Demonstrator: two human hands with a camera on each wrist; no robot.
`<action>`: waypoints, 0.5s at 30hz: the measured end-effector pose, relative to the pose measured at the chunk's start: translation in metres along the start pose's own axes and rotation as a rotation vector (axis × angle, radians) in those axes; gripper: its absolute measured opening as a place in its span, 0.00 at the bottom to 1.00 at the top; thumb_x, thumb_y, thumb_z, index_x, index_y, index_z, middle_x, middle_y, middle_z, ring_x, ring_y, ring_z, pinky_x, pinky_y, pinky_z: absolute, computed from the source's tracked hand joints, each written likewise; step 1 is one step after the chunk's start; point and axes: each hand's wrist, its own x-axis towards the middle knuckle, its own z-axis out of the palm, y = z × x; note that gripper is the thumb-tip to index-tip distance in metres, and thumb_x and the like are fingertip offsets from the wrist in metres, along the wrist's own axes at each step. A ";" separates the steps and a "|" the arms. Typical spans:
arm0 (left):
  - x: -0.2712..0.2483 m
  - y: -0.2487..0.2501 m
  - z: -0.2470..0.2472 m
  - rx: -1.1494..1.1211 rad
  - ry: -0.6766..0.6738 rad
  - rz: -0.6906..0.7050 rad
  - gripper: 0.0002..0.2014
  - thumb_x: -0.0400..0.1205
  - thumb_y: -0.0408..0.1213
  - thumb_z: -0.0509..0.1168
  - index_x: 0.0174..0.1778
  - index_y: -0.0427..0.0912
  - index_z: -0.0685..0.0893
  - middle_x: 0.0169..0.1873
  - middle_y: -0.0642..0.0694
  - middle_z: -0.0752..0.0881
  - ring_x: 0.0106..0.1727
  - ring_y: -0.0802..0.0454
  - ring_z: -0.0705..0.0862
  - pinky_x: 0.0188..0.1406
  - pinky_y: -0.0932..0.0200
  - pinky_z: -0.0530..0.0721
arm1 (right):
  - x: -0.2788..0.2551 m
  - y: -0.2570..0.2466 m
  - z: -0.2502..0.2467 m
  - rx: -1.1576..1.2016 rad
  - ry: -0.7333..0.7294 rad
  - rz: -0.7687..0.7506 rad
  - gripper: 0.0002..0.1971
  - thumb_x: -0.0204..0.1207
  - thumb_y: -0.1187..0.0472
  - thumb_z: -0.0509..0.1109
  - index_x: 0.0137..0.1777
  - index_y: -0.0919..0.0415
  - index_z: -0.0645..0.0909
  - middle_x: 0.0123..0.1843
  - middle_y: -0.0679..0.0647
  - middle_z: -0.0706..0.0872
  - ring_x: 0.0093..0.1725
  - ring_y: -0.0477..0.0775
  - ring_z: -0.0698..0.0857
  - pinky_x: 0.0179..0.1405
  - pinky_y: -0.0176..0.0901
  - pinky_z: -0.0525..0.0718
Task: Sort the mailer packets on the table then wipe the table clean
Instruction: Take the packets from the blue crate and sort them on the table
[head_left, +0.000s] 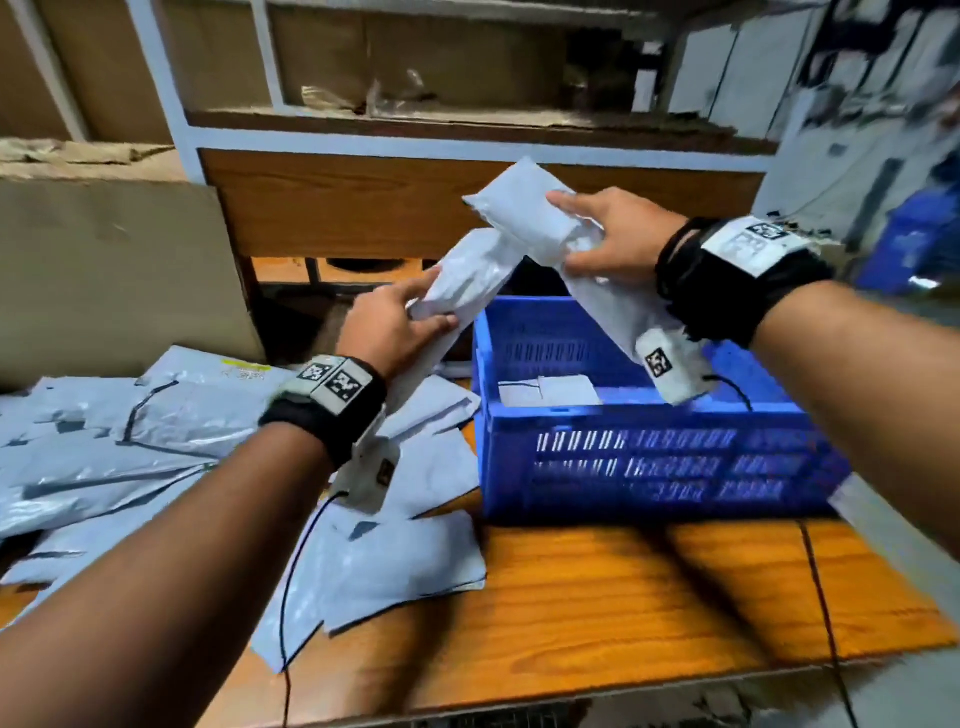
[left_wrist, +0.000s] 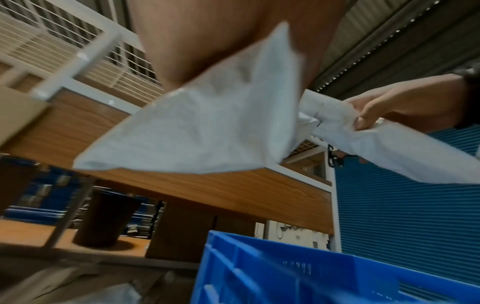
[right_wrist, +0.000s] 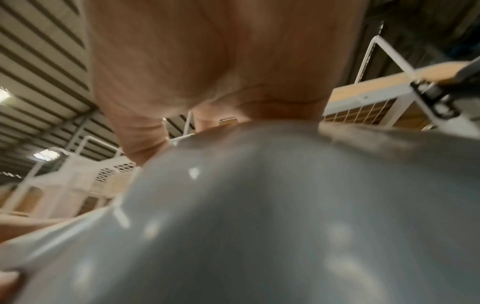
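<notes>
My left hand (head_left: 441, 299) grips one end of a grey mailer packet (head_left: 475, 270), raised above the left rim of the blue crate (head_left: 649, 457). My right hand (head_left: 563, 231) holds a second, longer grey mailer (head_left: 524, 208) that slants down over the crate. The two packets meet end to end in the air. From the left wrist view, the left packet (left_wrist: 207, 127) fills the middle, and the right hand (left_wrist: 402, 102) pinches the other mailer (left_wrist: 389, 148). The right wrist view is mostly blurred grey mailer (right_wrist: 285, 216) under my palm. A pile of grey mailers (head_left: 130, 431) covers the table's left.
The wooden table (head_left: 623, 597) shows bare wood in front of the crate. A few pale packets (head_left: 550, 389) lie inside the crate. A cardboard sheet (head_left: 114, 270) stands at the back left, a wood-and-metal shelf unit (head_left: 467, 197) behind. Cables (head_left: 821, 597) trail from my wrists.
</notes>
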 end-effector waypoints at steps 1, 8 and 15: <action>0.012 0.011 0.007 0.016 -0.023 0.002 0.31 0.73 0.54 0.74 0.73 0.55 0.78 0.67 0.44 0.83 0.68 0.47 0.81 0.66 0.51 0.80 | 0.004 0.012 -0.009 -0.012 -0.013 0.041 0.40 0.72 0.54 0.74 0.83 0.49 0.61 0.73 0.61 0.76 0.67 0.61 0.79 0.59 0.43 0.75; 0.075 0.089 0.079 0.099 -0.164 -0.022 0.27 0.73 0.53 0.73 0.68 0.51 0.83 0.62 0.47 0.86 0.61 0.47 0.85 0.62 0.56 0.81 | 0.005 0.116 -0.030 -0.144 -0.081 0.200 0.44 0.67 0.48 0.79 0.82 0.43 0.62 0.77 0.60 0.72 0.72 0.63 0.75 0.63 0.45 0.73; 0.123 0.146 0.188 0.222 -0.327 -0.078 0.23 0.67 0.53 0.71 0.59 0.53 0.86 0.50 0.48 0.89 0.47 0.45 0.87 0.44 0.59 0.83 | 0.018 0.225 -0.013 -0.125 -0.154 0.217 0.43 0.65 0.41 0.80 0.80 0.44 0.67 0.80 0.50 0.70 0.77 0.58 0.71 0.72 0.44 0.68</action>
